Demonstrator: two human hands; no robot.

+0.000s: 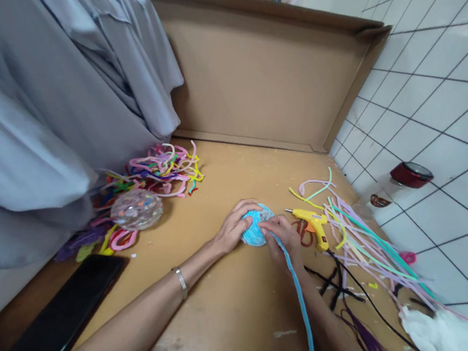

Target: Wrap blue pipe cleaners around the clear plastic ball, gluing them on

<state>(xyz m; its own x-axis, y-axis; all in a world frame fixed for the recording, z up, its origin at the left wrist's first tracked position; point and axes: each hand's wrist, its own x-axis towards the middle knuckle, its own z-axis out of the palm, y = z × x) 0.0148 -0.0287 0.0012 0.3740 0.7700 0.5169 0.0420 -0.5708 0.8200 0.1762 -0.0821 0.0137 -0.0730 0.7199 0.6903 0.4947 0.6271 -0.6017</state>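
A round blue coiled piece [254, 234] lies at the middle of the table, between both hands. My left hand [234, 225] grips its left edge, with the thumb on top and the fingers around the far side. On its right side, my right hand [284, 236] pinches the blue strand where it meets the coil. From there the loose blue strand [300, 303] runs over the right forearm toward the near edge. Just right of my right hand rests a yellow glue gun [313, 219], its nozzle pointing left.
A clear plastic bowl-like piece [137, 209] sits beside tangled colored strands [169, 166] at left, near a black phone [75, 298]. Pastel strands [373, 243], a red-lidded jar [399, 188] and a white plastic bag [446, 342] are at right. Cardboard [257, 79] stands behind.
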